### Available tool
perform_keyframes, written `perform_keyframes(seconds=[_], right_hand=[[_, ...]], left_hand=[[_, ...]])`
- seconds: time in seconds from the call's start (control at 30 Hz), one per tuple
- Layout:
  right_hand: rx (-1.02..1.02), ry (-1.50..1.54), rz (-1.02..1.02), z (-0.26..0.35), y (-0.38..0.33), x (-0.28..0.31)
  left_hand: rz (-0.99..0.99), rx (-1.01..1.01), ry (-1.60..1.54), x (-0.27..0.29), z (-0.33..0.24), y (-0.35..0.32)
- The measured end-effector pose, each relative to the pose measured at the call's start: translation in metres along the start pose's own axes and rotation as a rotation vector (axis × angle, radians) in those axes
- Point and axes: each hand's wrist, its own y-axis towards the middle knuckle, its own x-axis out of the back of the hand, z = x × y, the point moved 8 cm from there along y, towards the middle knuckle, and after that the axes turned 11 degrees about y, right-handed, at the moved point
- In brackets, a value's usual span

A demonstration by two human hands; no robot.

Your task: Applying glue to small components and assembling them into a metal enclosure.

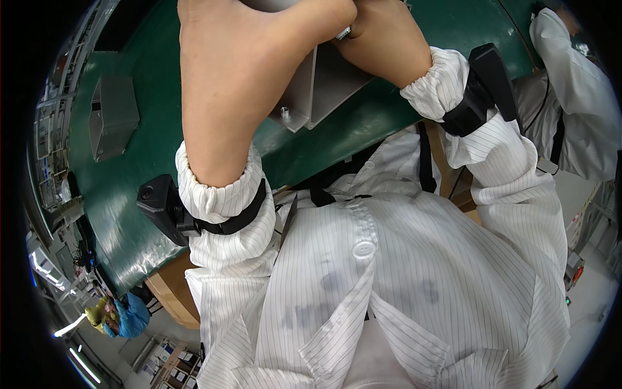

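At the top of the head view a grey sheet-metal housing (334, 84) lies on the green table, with a small metal stud (284, 113) on its near flange. My left hand (243, 58) reaches over it from the left, thumb stretched toward my right hand; its other fingers are cut off by the upper edge. My right hand (382, 45) bends in from the right, closed, its fingertips largely hidden. Where the two meet, a small silver piece (343, 32) shows by the left thumb tip, too small to name. How firmly either hand touches the housing is hidden.
Another grey metal housing (115, 118) stands on the green tabletop (155, 214) to the left. Black devices are strapped to my forearms. A co-worker's white sleeve (573, 84) is at the far right. Below the table's left edge stands a cardboard box (173, 295).
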Motion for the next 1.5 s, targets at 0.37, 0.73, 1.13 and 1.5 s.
perform_keyframes(seconds=[0.37,0.73,1.13,1.5], right_hand=[[-0.076,-0.131,0.082,-0.015,-0.008,-0.004],[-0.093,-0.390,0.190,-0.013,-0.005,-0.014],[-0.114,-0.421,0.219,-0.009,-0.002,-0.016],[-0.092,-0.297,0.194,-0.001,0.001,-0.014]], left_hand=[[-0.125,-0.205,0.447,-0.020,-0.029,-0.014],[-0.051,-0.147,0.067,0.008,0.004,0.004],[-0.143,-0.255,0.281,0.013,0.004,-0.005],[-0.054,-0.121,-0.156,0.011,0.028,0.006]])
